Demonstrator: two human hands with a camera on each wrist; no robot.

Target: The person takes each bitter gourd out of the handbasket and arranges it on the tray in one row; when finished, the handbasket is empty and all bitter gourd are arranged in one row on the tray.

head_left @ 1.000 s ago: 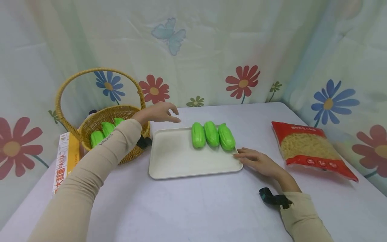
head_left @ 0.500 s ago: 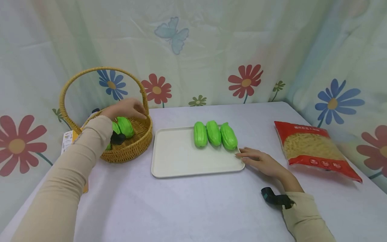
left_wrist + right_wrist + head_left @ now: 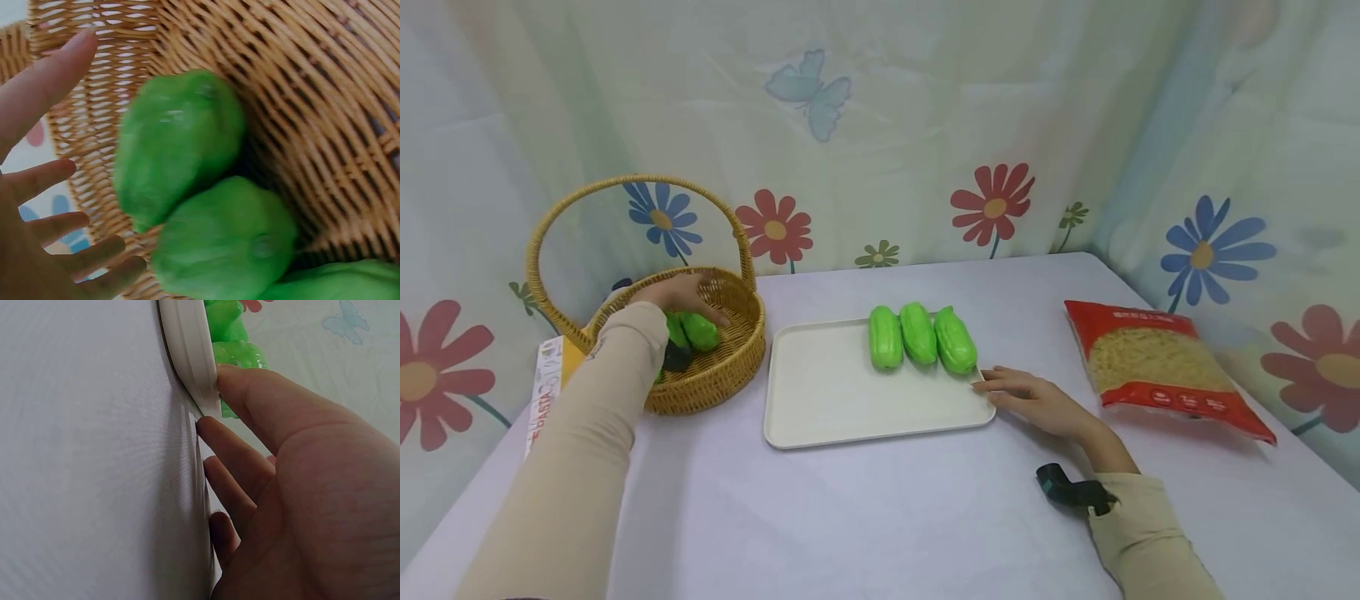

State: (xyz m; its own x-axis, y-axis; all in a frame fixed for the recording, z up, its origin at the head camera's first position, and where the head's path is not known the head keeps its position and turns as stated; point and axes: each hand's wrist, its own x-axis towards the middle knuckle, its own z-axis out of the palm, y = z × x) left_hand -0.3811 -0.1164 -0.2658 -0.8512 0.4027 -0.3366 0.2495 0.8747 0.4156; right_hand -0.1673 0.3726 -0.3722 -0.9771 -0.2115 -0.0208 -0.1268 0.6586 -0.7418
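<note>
My left hand (image 3: 681,296) is inside a wicker basket (image 3: 722,387) at the left, over the green ridged gourds lying there. In the left wrist view its thumb and fingers (image 3: 47,228) are spread beside a green gourd (image 3: 178,144), with a gap between them. Another green gourd (image 3: 225,240) lies against the first. My right hand (image 3: 1037,404) lies palm down at the right end of a cream tray (image 3: 835,392). Its thumb touches the tray rim, and the extended fingers rest by the edge. Along the tray's far right side lie 3 green gourds (image 3: 919,335).
A red bag of pasta (image 3: 1165,362) lies at the right of the table. Behind the left sleeve, a pasta box (image 3: 553,367) stands partly hidden beside the basket. The basket's tall handle (image 3: 640,178) arches above it. A flowered curtain (image 3: 895,167) hangs behind the table.
My left hand has moved left from above the tray's far left corner, over the basket rim and down into the basket. The right hand and the gourds on the tray keep their places.
</note>
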